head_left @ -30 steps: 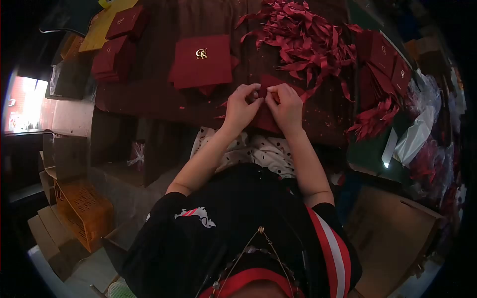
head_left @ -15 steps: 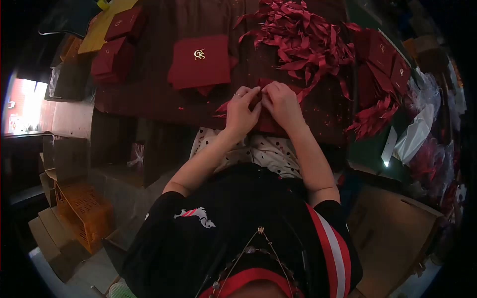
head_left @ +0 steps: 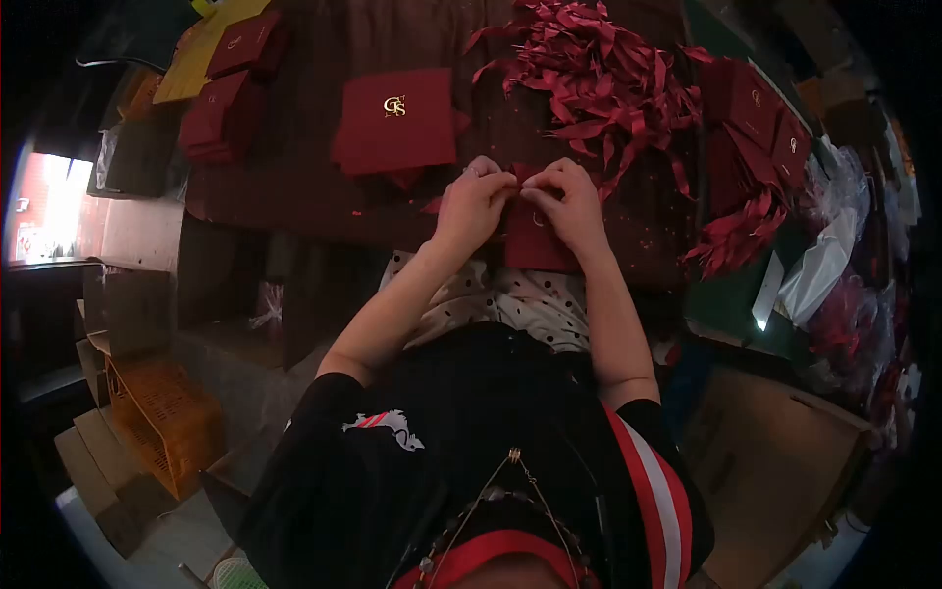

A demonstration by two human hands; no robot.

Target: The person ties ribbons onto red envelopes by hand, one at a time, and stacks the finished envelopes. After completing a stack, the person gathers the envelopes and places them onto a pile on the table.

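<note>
A dark red card (head_left: 537,241) with a gold mark lies at the table's near edge, partly under my hands. My left hand (head_left: 475,204) pinches a red ribbon at the card's upper left, thumb and forefinger together. Close beside it, my right hand (head_left: 569,204) is also pinched, at the ribbon's other side; its fingers cover part of the card and its mark. A short ribbon end (head_left: 432,206) shows left of my left hand. Up and to the left sits a stack of red cards (head_left: 395,123) with a gold monogram.
A heap of loose red ribbons (head_left: 608,83) lies beyond my right hand. Red card stacks stand at the left (head_left: 221,116) and right (head_left: 754,103). Clear plastic bags (head_left: 829,240) are at the far right. An orange crate (head_left: 167,417) stands low on the left.
Both hands have shifted slightly apart, with their fingertips still close together. More of the card and part of its gold mark now show between and below them.
</note>
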